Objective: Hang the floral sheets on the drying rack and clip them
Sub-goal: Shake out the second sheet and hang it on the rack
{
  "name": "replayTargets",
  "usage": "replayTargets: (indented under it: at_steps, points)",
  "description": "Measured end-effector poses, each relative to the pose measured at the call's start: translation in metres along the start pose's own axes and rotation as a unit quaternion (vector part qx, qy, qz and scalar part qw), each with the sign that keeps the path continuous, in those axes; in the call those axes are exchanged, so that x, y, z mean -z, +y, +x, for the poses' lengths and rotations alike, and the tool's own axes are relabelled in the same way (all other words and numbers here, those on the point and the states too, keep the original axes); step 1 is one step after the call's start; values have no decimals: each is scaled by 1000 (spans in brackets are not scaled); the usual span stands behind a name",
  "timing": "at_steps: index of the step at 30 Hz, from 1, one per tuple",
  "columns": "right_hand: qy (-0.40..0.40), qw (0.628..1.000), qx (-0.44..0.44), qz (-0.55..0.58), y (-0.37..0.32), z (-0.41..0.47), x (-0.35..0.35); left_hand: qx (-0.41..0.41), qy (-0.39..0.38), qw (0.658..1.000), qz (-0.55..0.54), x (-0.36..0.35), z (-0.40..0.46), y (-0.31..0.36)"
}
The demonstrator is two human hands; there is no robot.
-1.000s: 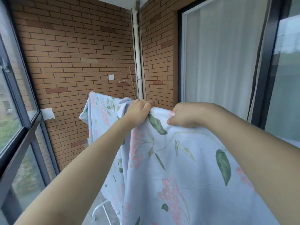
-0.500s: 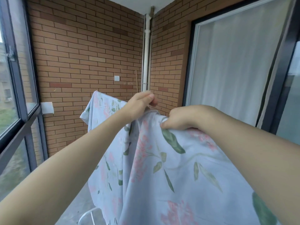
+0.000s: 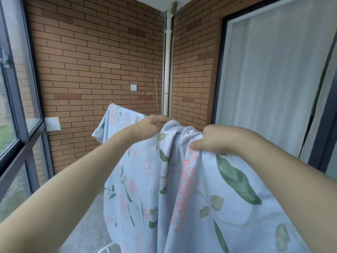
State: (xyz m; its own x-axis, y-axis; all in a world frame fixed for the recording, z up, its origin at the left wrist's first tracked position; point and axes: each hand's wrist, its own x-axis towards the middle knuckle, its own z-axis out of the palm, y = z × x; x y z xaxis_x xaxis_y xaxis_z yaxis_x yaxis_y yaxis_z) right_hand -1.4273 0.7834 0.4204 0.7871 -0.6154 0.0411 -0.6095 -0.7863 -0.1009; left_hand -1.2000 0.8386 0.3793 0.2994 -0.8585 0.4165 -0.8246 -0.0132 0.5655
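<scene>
No brand or label to read; only faint scratched marks [image 3: 146, 93] on the brick wall [image 3: 94, 57], too small to make out; near them a white switch plate [image 3: 133, 87] and a thin stick [image 3: 156, 95] leaning in the corner beside the white drainpipe [image 3: 166, 70]. Left hand [image 3: 152, 126] curled over a bunched fold of the floral sheet [image 3: 182, 189], gripping it at the top; right hand [image 3: 212, 139] also closed on the cloth, thumb pressed under the fold, just beside the left. Sheet raised in front, hanging down between both forearms, hiding almost all of the rack; only a white tube of the drying rack [image 3: 106, 248] visible at the bottom edge. Far part of the sheet draped higher behind the left hand. Dark-framed window [image 3: 20, 114] on the left; sliding door with pale curtain [image 3: 269, 70] on the right; small white box [image 3: 52, 124] on the wall.
</scene>
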Motion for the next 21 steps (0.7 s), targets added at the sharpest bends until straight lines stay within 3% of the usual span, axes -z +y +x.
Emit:
replayTargets:
  at_steps: [3, 6, 8, 10, 12, 14, 16, 18, 19, 21]
  points:
    - [-2, 1000, -15, 10, 3, 0, 0, -125, 77, 979, 142, 2, 5, -3]
    - [8, 1000, -7, 3, -1, 1, -2, -187, 127, 915, 336, 3, 17, -10]
    - [16, 1000, 1, -1, -3, 2, -2, -114, 150, 873, 450, 18, 28, -21]
    - [16, 1000, 4, 5, -2, 2, -3, 51, 191, 844, 499, 45, 33, -39]
    - [17, 1000, 4, 10, 1, 1, -3, 209, 234, 826, 468, 70, 30, -58]
    - [16, 1000, 2, 15, 4, 1, -3, 302, 218, 817, 440, 78, 33, -60]
    - [15, 1000, -3, 16, 7, 1, -3, 239, 188, 864, 401, 69, 46, -47]
    - [16, 1000, -8, 14, 10, 2, -2, 61, 112, 959, 252, 56, 49, -21]
    - [18, 1000, -8, 14, 10, 2, -2, 5, 45, 984, 170, 47, 43, -5]
    - [23, 1000, -7, 16, 10, 2, -3, -51, -89, 985, 137, 25, 27, 17]
